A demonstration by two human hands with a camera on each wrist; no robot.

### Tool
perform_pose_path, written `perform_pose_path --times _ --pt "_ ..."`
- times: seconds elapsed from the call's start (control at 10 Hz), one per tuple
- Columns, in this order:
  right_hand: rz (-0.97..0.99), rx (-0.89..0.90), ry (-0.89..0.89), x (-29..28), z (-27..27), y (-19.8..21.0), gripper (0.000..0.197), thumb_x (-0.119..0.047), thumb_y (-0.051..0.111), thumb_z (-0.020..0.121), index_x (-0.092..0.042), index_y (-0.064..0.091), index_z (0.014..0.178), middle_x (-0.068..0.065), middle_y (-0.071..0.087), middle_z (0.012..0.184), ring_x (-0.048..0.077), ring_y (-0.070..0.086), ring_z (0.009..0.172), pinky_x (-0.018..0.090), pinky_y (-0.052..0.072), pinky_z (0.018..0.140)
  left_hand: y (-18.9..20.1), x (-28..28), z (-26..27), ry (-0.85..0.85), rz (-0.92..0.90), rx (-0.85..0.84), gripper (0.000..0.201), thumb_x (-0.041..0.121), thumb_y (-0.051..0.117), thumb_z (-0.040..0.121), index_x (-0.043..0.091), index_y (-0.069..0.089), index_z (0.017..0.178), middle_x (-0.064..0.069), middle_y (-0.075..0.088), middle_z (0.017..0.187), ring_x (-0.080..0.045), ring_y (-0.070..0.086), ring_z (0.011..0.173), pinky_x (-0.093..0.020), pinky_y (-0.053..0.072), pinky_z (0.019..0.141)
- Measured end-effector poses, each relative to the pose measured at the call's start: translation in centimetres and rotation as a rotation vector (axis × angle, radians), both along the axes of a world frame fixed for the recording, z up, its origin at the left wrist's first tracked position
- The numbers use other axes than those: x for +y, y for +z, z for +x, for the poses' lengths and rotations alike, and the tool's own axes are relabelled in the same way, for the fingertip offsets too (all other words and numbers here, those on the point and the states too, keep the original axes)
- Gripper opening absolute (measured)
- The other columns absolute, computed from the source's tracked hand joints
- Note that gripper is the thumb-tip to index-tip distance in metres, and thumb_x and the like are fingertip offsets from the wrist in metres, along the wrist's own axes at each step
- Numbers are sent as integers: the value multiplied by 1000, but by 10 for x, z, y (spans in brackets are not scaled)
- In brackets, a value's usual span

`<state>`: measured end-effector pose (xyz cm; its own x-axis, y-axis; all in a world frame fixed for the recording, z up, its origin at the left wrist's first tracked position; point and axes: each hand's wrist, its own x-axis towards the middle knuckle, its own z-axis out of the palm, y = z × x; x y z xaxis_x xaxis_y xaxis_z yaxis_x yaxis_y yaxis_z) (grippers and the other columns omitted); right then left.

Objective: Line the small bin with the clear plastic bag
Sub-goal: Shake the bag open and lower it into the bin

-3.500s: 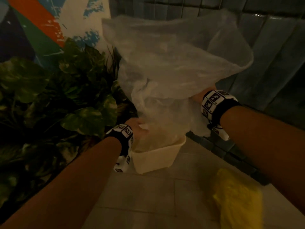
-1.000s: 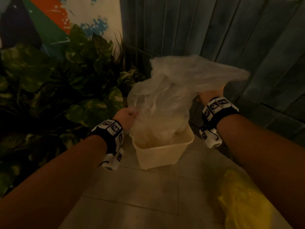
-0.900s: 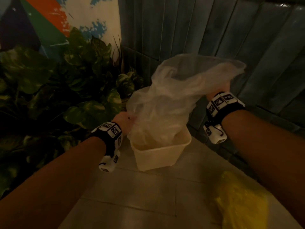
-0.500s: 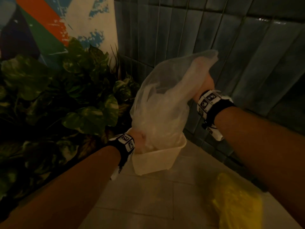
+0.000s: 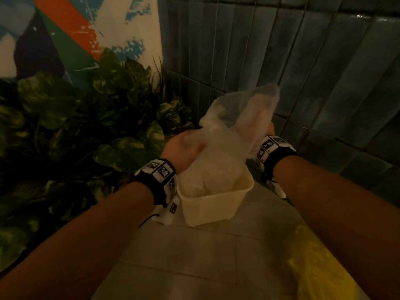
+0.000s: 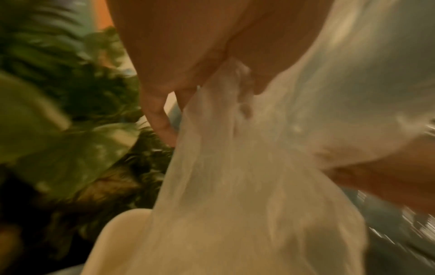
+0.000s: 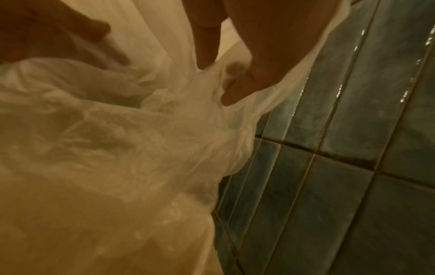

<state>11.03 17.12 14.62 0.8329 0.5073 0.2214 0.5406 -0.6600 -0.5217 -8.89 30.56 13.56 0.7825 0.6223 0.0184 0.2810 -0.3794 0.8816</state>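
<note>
The small cream bin [image 5: 216,204] stands on the floor by the tiled wall. Over it hangs the clear plastic bag [image 5: 227,137], its crumpled lower part down inside the bin. My left hand [image 5: 190,147] grips the bag's left side just above the bin rim; in the left wrist view the fingers [image 6: 162,119] pinch gathered plastic [image 6: 259,167]. My right hand [image 5: 269,129] is mostly hidden behind the bag and holds its raised right edge. In the right wrist view the right fingers [image 7: 207,44] pinch the film [image 7: 117,130].
A leafy plant [image 5: 86,126] crowds the left side, close to the bin. A blue-green tiled wall [image 5: 324,83] rises right behind and to the right. A yellow plastic bag [image 5: 313,267] lies on the tiled floor [image 5: 184,256] at the lower right.
The billowing bag has sunk lower over the bin. My left hand has risen from the bin rim to the bag's left side, and my right hand has dropped a little.
</note>
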Motion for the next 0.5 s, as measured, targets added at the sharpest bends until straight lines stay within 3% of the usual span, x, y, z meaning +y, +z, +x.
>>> perform_pose_path --times 0.1,0.2,0.3,0.4,0.5 --pt "113 68 -42 -11 -6 4 52 -21 62 86 -12 46 135 5 56 129 19 52 118 30 40 98 -1 19 0 163 24 50 29 19 47 98 -2 65 109 -21 63 118 -34 59 113 -38 47 100" --pt "452 180 -93 -38 -13 16 68 -20 71 80 -27 37 138 -10 54 108 10 54 100 24 44 89 -5 34 -3 247 59 221 31 18 44 100 1 59 120 -17 58 128 -33 54 122 -36 43 103" --pt "524 187 -71 -50 -12 26 79 -28 79 72 -31 33 136 -6 58 107 14 58 100 29 51 87 -8 45 -7 250 156 284 30 23 43 99 5 62 113 -13 61 123 -33 58 113 -36 47 93" --pt "461 388 -101 -46 -18 10 113 -62 82 45 -27 30 140 0 56 126 18 58 111 38 52 93 -15 46 -8 254 138 253 27 22 45 98 6 63 110 -14 64 120 -33 61 108 -36 49 88" --pt "185 606 -36 -45 -38 -22 127 -69 81 36 -24 30 143 1 50 140 23 56 118 37 54 90 -17 44 -6 282 -3 144 30 23 50 95 1 64 110 -20 67 113 -37 63 105 -43 52 92"
